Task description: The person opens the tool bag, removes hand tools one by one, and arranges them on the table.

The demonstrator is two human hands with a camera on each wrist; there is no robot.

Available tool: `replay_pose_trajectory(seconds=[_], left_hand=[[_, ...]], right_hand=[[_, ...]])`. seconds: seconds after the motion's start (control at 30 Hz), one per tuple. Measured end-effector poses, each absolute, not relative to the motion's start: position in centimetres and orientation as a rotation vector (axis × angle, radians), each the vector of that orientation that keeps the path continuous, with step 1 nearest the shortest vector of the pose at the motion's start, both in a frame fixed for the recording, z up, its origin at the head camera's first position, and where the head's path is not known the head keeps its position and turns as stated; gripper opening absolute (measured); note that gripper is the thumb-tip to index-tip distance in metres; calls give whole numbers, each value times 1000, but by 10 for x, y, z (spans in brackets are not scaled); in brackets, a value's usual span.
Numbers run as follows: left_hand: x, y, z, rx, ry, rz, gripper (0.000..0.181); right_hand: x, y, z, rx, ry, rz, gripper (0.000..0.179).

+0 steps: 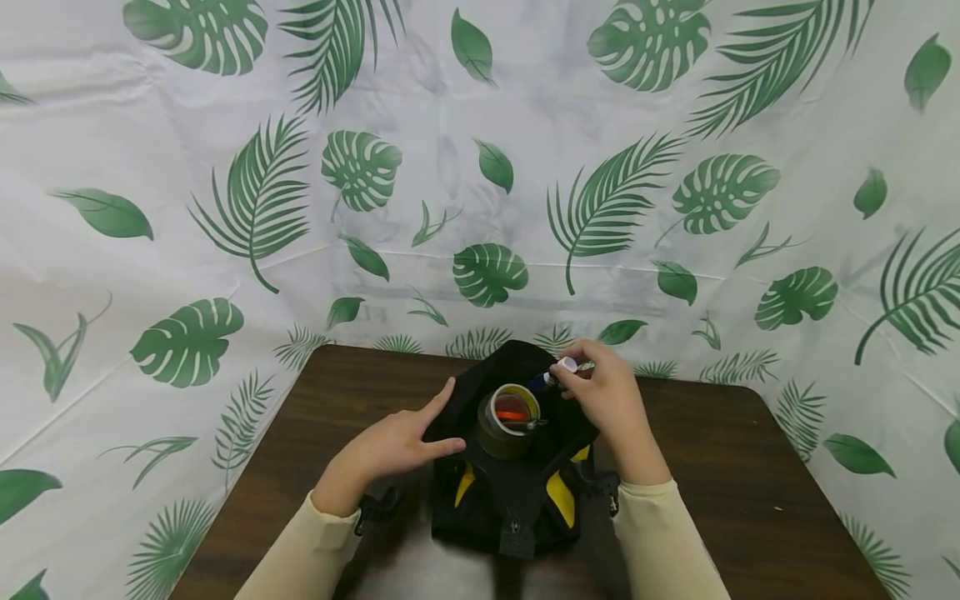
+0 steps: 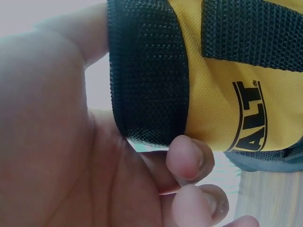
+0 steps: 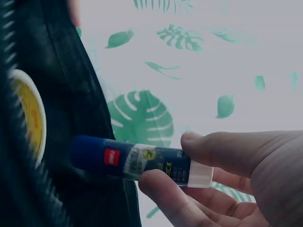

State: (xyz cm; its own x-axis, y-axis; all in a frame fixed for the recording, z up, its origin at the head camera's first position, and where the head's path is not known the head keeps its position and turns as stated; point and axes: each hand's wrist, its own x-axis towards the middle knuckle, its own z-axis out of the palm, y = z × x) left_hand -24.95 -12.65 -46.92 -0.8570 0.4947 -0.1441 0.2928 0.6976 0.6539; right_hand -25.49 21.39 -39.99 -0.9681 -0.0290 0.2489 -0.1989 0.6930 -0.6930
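Note:
A black and yellow tool bag (image 1: 480, 521) stands on the table with its top held apart. My left hand (image 1: 390, 450) grips the bag's left rim, thumb on one side and fingers on the other. The left wrist view shows the rim's black webbing (image 2: 149, 71) between them. Between thumb and fingers, my right hand (image 1: 611, 396) pinches a glue stick (image 3: 142, 161) by its white end. Its blue cap points into the bag's mouth. A roll of tape (image 1: 487, 414) sits in the opening, with something orange-red (image 1: 512, 408) showing through its ring.
The dark brown wooden table (image 1: 720, 467) extends to both sides of the bag. Behind it hangs a white cloth (image 1: 420, 100) printed with green leaves. Black straps with buckles (image 1: 378, 504) stick out at the bag's sides.

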Motion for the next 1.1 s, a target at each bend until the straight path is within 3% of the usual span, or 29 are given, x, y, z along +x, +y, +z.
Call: replay_pose_trajectory(seconds=[0.4,1.1], left_hand=[[-251,-126,-472,619,2609,908,99],[-250,-125,-473,629,2603,913,99]], right_hand=[[-233,235,-418,189,-2432,1004,26],[-220,288,-456,62,-1925,1235,21]])
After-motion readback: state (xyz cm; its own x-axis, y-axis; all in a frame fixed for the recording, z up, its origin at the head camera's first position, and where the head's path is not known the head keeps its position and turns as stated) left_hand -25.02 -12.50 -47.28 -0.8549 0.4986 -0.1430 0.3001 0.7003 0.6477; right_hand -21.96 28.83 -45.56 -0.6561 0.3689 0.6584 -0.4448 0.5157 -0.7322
